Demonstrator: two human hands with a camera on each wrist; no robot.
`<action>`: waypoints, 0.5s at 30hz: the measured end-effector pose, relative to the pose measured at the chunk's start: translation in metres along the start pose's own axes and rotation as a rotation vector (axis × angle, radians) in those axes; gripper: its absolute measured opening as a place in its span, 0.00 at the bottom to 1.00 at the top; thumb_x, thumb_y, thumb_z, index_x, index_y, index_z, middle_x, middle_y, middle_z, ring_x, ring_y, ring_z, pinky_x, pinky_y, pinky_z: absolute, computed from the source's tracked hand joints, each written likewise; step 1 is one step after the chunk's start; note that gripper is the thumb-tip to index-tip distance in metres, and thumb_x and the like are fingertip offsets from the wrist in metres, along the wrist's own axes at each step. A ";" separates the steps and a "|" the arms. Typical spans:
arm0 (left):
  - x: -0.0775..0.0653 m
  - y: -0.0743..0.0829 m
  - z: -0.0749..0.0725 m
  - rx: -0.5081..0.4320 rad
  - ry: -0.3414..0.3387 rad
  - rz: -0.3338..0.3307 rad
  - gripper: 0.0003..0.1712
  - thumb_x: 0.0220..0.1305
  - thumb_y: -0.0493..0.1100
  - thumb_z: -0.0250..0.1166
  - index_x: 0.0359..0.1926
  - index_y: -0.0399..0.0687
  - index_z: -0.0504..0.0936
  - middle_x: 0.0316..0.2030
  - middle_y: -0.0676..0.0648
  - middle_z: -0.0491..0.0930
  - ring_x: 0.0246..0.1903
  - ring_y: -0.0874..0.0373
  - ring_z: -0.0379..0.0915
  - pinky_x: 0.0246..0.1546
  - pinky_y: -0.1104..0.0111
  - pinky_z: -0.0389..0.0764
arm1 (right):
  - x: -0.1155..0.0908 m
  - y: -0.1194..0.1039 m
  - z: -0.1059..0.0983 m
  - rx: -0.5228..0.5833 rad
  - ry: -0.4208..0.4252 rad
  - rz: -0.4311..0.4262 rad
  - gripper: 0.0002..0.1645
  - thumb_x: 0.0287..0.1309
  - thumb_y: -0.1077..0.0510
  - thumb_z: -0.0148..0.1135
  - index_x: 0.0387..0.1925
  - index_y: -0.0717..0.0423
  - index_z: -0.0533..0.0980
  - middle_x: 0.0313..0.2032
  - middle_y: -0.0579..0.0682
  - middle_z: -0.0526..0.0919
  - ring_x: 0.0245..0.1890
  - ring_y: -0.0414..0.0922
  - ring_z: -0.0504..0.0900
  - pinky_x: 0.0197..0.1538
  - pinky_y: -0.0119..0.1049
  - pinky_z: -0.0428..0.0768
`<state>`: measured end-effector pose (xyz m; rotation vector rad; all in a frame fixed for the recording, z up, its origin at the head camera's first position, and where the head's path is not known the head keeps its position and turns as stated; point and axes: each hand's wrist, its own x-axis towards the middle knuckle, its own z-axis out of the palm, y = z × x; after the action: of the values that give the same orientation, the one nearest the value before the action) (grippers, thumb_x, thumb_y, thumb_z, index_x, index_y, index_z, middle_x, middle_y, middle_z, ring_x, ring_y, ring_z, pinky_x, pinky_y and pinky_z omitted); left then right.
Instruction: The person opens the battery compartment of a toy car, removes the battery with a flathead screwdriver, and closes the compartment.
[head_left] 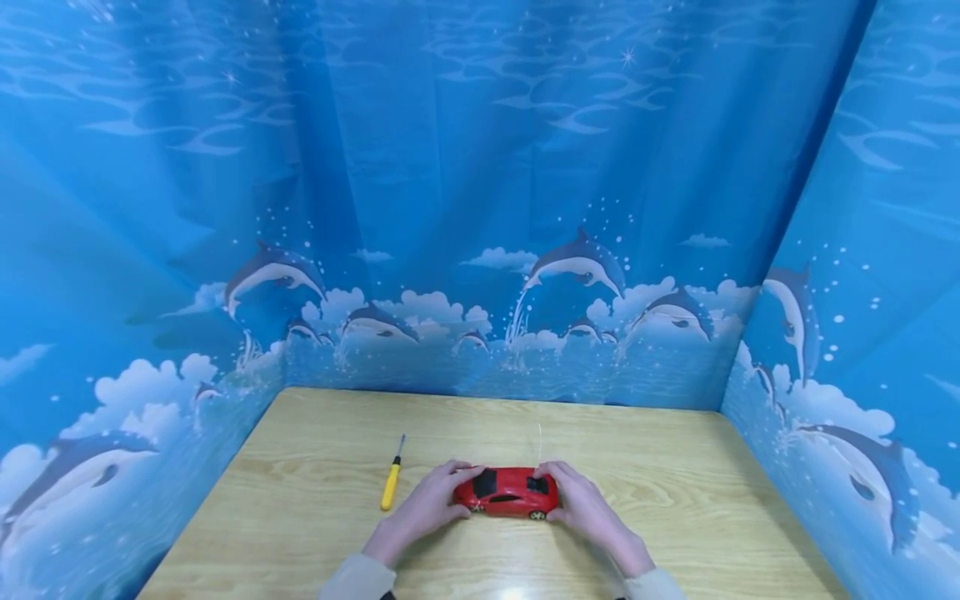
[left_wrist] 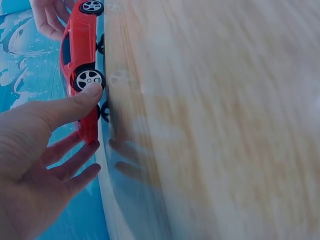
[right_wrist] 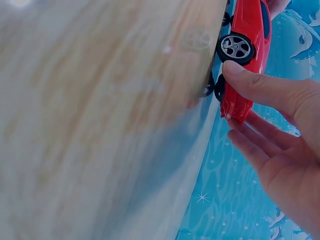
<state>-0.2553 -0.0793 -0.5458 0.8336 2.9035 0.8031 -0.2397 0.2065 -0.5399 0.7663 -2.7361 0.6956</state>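
A red toy car (head_left: 510,493) with dark windows lies sideways in front of the person, over the wooden table. My left hand (head_left: 435,500) grips its left end; in the left wrist view the thumb (left_wrist: 92,92) presses by a wheel, with the fingers around the end. The car's right end is held by my right hand (head_left: 588,508), whose thumb (right_wrist: 234,70) lies beside another wheel in the right wrist view. Whether the wheels touch the table I cannot tell. A thin pale wire (head_left: 539,442) rises behind the car's right part.
Left of the car lies a screwdriver (head_left: 391,483) with a yellow and black handle, its tip pointing away. The wooden table (head_left: 675,467) reaches back to a blue curtain (head_left: 450,167) with dolphins, which also hangs along both sides.
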 end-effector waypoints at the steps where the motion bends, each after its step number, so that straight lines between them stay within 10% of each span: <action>1: 0.000 0.000 0.000 -0.003 0.001 -0.002 0.44 0.52 0.45 0.78 0.71 0.56 0.72 0.63 0.44 0.75 0.61 0.45 0.74 0.62 0.49 0.76 | 0.000 0.000 0.000 0.000 0.002 -0.001 0.39 0.34 0.70 0.82 0.52 0.54 0.76 0.52 0.53 0.82 0.51 0.54 0.84 0.52 0.52 0.84; 15: -0.003 -0.002 -0.002 -0.113 0.026 0.027 0.40 0.59 0.48 0.73 0.72 0.51 0.71 0.68 0.39 0.70 0.66 0.39 0.68 0.66 0.44 0.71 | -0.005 -0.001 -0.005 0.154 0.001 0.099 0.40 0.37 0.74 0.77 0.56 0.56 0.76 0.57 0.58 0.80 0.55 0.60 0.81 0.57 0.57 0.81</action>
<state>-0.2537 -0.0833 -0.5457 0.8606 2.8426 0.9765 -0.2351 0.2106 -0.5365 0.6649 -2.7599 0.9368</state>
